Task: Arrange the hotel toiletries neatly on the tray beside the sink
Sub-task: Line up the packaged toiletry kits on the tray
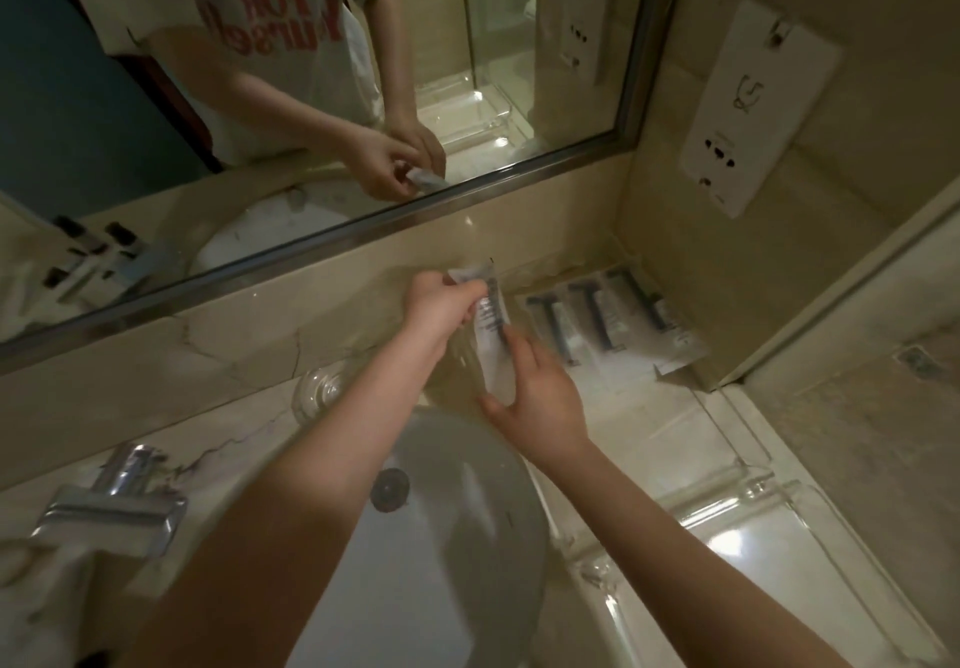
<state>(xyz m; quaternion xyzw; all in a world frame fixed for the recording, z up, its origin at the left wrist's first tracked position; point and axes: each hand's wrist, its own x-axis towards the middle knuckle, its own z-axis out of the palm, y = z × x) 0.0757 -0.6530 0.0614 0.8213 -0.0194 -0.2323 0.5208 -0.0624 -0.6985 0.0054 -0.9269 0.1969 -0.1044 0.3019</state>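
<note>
A long clear-wrapped toiletry packet [488, 324] with dark print is held up over the counter behind the sink. My left hand [439, 306] pinches its top end. My right hand [540, 397] grips its lower end, fingers wrapped around it. To the right, several packets with dark razor-like items [602, 319] lie side by side in the counter's far corner. A clear plastic tray [810, 558] sits on the counter at lower right, beside the sink, with nothing visible in it.
A white sink basin [467, 527] lies under my forearms, with a chrome faucet [114, 506] at left. A small glass dish [324, 389] rests behind the basin. The mirror [311, 95] spans the back wall. A white socket panel [753, 106] hangs on the right wall.
</note>
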